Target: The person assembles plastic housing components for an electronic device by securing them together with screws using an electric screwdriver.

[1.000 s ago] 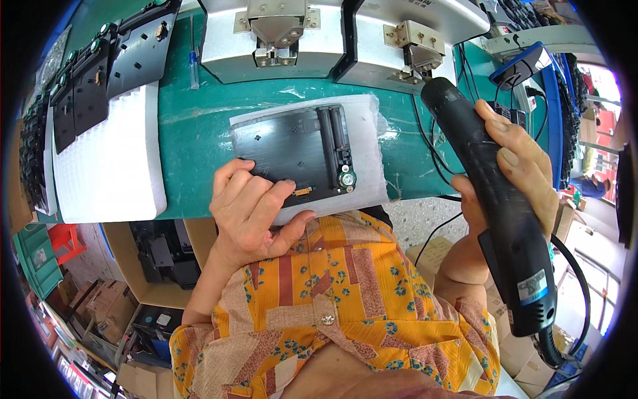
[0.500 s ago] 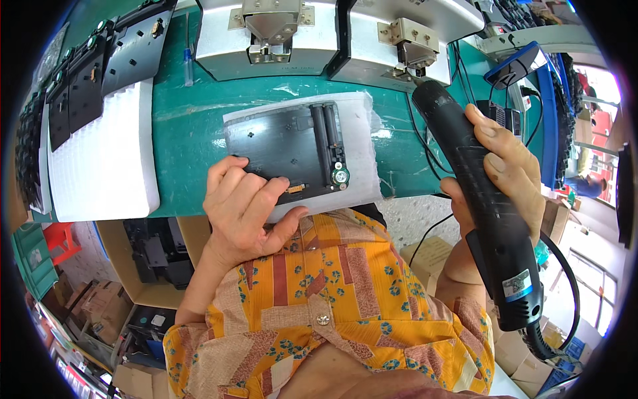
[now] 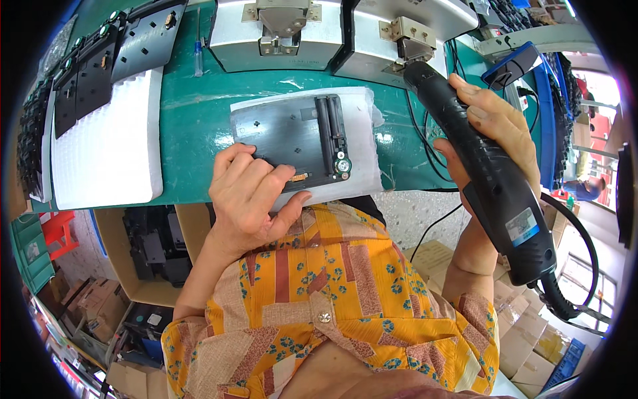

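Pressing my left hand (image 3: 249, 199) flat on the near edge of the dark plastic panel (image 3: 292, 136), fingers spread and gripping nothing, I pin it on its white foam pad (image 3: 362, 149) at the front of the green bench (image 3: 193, 126). My right hand (image 3: 492, 133) is clenched round the black powered screwdriver (image 3: 485, 166), cord trailing off its back end to my right. In the last second the tool has swung up and inward: its nose now sits by the metal fixture (image 3: 405, 36) past the panel's far right corner rather than out to the side, so I judge it is lining up over the work. The panel has barely shifted.

On the tool's body, near its tail, is a small rectangular sticker (image 3: 522, 226), pale with a blue band. Under the bench at my left stand open brown cardboard boxes (image 3: 143, 249) holding dark parts. Farther off to the left, a ribbed white foam sheet (image 3: 106, 143) lies beside rows of black panels (image 3: 86, 80).
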`<state>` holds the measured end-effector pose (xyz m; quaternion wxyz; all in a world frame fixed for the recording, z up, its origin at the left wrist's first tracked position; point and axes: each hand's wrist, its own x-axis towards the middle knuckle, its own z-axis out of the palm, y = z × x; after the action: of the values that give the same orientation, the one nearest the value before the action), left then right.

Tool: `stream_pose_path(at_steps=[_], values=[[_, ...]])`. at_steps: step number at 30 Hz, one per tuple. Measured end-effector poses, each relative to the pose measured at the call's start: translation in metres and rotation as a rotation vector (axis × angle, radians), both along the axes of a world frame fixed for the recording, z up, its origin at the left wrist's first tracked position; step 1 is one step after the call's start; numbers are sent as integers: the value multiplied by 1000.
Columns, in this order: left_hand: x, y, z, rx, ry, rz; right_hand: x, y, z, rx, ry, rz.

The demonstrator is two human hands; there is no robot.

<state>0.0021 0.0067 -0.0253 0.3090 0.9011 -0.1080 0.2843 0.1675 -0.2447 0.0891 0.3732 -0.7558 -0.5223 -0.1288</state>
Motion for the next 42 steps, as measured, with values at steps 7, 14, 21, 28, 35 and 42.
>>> stream_pose_path(at_steps=[7,14,21,28,35,42], values=[[0,1,-2,23,-15,6,-1,12,4,-31,-18,-58],[-1,-1,0,16,-2,13,-14,1,5,153,354,-103],[0,-1,-2,24,21,12,-17,-6,-19,442,301,-168],[-1,-3,0,55,43,26,-5,-2,-19,581,109,-281],[1,-9,5,66,59,26,-1,1,-13,518,68,-318],[0,-8,3,57,56,39,-6,9,-8,551,-55,-360]])
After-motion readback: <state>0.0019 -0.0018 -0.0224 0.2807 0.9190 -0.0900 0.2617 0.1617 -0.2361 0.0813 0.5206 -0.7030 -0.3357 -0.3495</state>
